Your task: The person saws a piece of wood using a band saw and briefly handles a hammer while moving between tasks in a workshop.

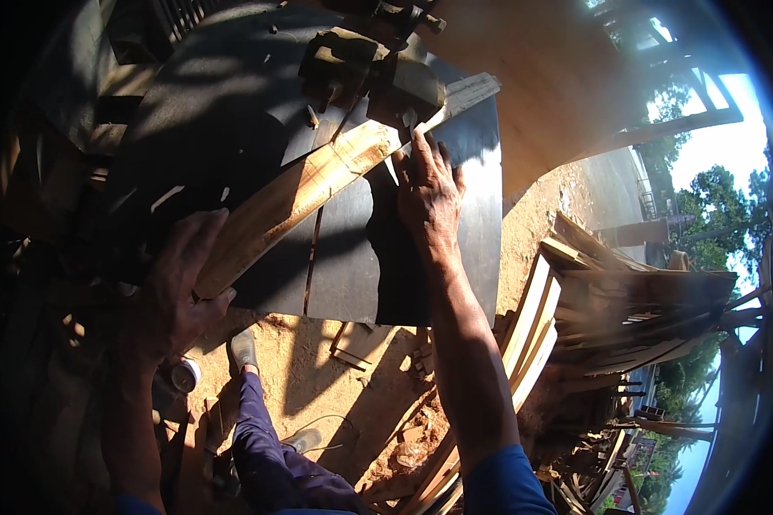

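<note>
A pale wooden board [294,197] lies diagonally over a dark worktop [163,146], its upper end at a metal machine head [343,53]. My left hand [176,287] is closed round the board's lower end at the left. My right hand [429,193] has its fingers stretched forward, the tips touching or beside the board just below the machine head. Beyond those fingertips a lighter, greyer length of wood [468,94] continues to the upper right; whether it is part of the same board I cannot tell. The point of contact at the machine is partly hidden.
Long planks [528,322] are stacked right of the worktop, with a darker timber pile [644,305] behind. A brown panel [550,77] stands at upper right. Below are sandy ground [288,390], a can [186,375], and my feet and legs. Trees show at the far right.
</note>
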A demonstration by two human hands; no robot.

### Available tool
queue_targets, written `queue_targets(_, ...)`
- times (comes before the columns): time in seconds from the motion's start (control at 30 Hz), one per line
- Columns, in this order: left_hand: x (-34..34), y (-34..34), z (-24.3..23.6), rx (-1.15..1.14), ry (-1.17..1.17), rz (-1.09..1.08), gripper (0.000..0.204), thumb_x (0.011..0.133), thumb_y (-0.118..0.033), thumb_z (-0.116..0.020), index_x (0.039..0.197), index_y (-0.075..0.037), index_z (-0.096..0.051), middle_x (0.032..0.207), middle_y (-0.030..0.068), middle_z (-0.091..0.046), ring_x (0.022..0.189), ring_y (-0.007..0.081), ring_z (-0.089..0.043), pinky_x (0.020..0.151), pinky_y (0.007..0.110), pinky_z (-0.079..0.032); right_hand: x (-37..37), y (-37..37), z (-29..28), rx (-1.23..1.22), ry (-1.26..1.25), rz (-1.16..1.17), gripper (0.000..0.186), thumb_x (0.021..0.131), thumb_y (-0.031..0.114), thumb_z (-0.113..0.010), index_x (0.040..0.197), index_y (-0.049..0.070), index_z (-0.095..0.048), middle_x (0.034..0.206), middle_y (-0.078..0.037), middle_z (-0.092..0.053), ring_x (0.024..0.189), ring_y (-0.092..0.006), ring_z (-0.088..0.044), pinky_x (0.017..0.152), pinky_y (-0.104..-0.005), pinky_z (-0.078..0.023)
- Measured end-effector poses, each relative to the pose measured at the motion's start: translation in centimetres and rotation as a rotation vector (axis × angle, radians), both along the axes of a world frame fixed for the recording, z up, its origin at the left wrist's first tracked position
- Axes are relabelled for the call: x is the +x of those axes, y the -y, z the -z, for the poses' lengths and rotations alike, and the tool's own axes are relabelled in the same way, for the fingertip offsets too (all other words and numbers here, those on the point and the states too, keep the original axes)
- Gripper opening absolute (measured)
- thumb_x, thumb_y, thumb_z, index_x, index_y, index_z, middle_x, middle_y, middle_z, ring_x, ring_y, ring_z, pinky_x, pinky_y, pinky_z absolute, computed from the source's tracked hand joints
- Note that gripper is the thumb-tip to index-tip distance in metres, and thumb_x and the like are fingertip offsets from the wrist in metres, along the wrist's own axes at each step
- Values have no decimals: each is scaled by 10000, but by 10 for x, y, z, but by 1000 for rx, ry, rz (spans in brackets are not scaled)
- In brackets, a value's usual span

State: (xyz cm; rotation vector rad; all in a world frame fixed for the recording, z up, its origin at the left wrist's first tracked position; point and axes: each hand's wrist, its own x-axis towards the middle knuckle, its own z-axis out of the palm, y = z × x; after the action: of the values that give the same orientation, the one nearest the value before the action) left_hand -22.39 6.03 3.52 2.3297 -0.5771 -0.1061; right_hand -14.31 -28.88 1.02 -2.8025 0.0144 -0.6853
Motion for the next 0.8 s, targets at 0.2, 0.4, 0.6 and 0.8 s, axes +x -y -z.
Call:
queue_targets(0.2,3,0,5,1,8,6,918,754,-195,-761,1566,-144,-336,1529,155,-411,1409,357,-436,1143,545,-336,0,3,1,-18,-20,12,524,1012,423,-562,1510,300,-452,1504,-152,-504,1427,-405,-411,1168,-607,-197)
queue_targets(0.4,2,-1,6,16,3,-19,918,757,-214,-758,1568,-150,-333,1534,151,-410,1409,353,-438,1135,584,-322,2,0,-4,15,-94,29,530,1019,453,-533,1521,313,-436,1527,-159,-476,1459,-394,-364,1179,-605,-169)
queue_targets(0.6,4,-1,2,24,41,4,901,758,-193,-760,1558,-127,-350,1519,170,-412,1396,362,-446,1132,491,-382,0,-1,-2,-103,-16,45,540,1036,460,-500,1482,156,-482,1460,-105,-549,1414,-339,-428,1178,-516,-232)
queue_targets(0.8,6,0,2,-30,71,40,878,756,-104,-754,1543,-93,-363,1483,177,-431,1378,364,-455,1133,439,-405,1,2,-3,-23,-45,18,550,1005,437,-571,1523,323,-425,1513,-105,-501,1430,-373,-415,1163,-619,-213)
